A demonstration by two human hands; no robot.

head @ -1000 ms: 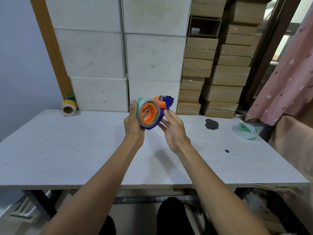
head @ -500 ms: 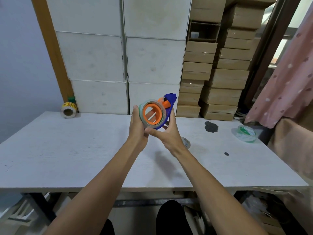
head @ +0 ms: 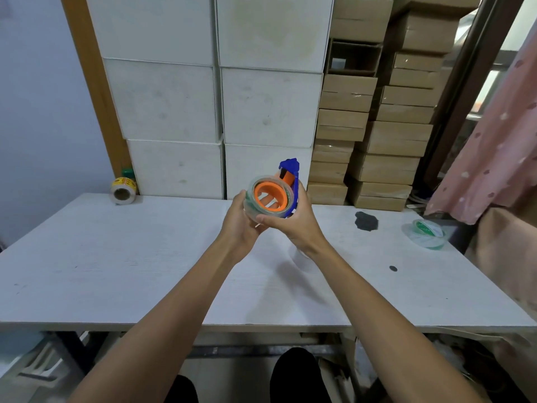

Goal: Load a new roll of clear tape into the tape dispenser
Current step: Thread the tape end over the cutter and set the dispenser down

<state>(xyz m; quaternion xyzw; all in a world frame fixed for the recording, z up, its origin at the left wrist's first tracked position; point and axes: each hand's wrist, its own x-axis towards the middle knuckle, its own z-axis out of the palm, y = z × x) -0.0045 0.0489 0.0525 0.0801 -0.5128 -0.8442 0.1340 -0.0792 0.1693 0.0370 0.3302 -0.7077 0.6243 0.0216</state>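
Note:
A blue tape dispenser [head: 292, 181] with an orange hub [head: 270, 196] is held up above the white table [head: 116, 271]. A roll of clear tape [head: 252, 203] sits around the orange hub. My left hand [head: 238, 228] cups the roll from the left and below. My right hand [head: 293, 221] grips the dispenser's blue frame from the right, its thumb pressed on the roll's lower edge. The dispenser's blue nose points up and away from me.
Another clear tape roll with a green core [head: 425, 233] lies at the table's right. A yellow-labelled roll [head: 123, 189] stands at the back left. White boxes [head: 220, 106] and cardboard boxes [head: 377, 141] are stacked behind. A pink curtain [head: 499, 141] hangs at the right.
Both hands have shifted slightly right with the dispenser. My right hand has closed in around the frame, and the dispenser's nose now tilts upward.

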